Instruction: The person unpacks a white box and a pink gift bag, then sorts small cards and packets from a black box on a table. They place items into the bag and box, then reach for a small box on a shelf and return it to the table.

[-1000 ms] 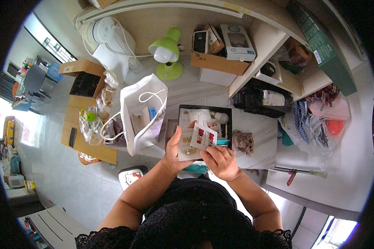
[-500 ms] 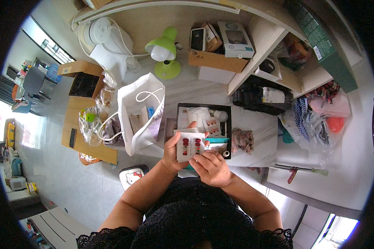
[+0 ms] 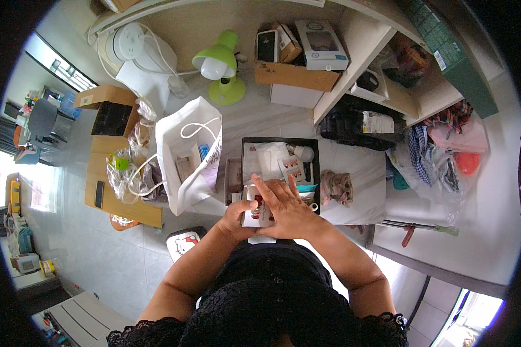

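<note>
A small white card (image 3: 249, 217) bears short columns of small red pieces that look like press-on nails. My left hand (image 3: 235, 221) grips its left edge, the thumb lying over the front. My right hand (image 3: 292, 209) lies across the card's right part with fingers stretched out and apart, hiding much of it. Just beyond is a black open box (image 3: 281, 140). Inside it are a white packet (image 3: 268, 155), another card with small reddish pieces (image 3: 292, 168), a light bulb (image 3: 302, 152) and a teal packet (image 3: 308, 188), partly covered by my right hand.
Left of the box stands a white paper bag (image 3: 173, 156) with rope handles. A green lamp (image 3: 219, 63) and a carton of small boxes (image 3: 295, 76) are behind. To the right lie a bunched cloth (image 3: 337, 188), a black bag (image 3: 344, 128) and plastic bags (image 3: 440, 162).
My right hand has spread its fingers and moved up over the card, covering its right part. The left hand still holds the card. The view has shifted slightly.
</note>
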Motion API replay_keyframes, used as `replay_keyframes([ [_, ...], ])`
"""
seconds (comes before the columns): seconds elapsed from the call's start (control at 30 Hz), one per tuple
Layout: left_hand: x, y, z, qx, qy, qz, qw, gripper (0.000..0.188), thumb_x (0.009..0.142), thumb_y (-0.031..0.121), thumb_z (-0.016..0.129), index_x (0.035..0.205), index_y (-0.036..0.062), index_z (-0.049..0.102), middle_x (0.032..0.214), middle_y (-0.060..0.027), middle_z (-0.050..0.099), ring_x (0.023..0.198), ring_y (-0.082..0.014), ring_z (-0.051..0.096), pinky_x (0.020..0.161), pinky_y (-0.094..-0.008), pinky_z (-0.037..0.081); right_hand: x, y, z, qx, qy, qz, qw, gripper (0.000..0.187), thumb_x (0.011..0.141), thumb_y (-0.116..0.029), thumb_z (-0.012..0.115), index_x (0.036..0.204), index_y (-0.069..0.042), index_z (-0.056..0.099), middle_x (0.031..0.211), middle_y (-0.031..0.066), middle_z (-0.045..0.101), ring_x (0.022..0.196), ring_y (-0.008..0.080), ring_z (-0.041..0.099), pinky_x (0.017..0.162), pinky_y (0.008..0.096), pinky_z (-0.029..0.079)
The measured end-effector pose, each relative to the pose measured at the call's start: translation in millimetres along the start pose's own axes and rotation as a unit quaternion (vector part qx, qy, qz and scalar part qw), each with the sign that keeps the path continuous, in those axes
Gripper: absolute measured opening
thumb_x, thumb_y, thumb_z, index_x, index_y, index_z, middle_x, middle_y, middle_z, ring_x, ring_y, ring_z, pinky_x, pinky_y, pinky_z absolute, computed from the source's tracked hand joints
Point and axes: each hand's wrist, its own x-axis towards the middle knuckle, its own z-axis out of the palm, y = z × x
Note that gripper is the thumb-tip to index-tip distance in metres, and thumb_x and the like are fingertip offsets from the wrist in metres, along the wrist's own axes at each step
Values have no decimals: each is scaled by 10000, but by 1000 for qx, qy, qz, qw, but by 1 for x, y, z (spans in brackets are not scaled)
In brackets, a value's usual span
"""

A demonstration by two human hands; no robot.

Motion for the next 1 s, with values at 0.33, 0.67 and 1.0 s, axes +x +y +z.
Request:
replay_keyframes([
  [0.33,-14,13,-18,-137,-52,52,988,752,806,416,656,1434,133,356,1336,-251,477,1089,-389,586,917,-522,496,-55,115,29,-135,63,32,988,201,740,-161,708,915,-75,660,942,103,660,851,279,626,767,411,495],
  [0.67,-10,12,-24,-111,-76,64,989,734,808,414,669,1424,144,374,1325,-229,491,1136,-392,546,928,-504,477,-35,111,0,15,-17,225,974,128,812,-170,662,920,-101,666,949,113,666,912,329,624,807,416,498],
  [1.0,11,-1,-19,-123,-117,9,985,747,841,607,553,1387,119,402,1316,-168,519,1191,-368,525,975,-543,440,42,27,-22,313,-40,131,940,223,842,-186,663,1003,-35,693,884,133,695,816,228,668,751,331,513],
])
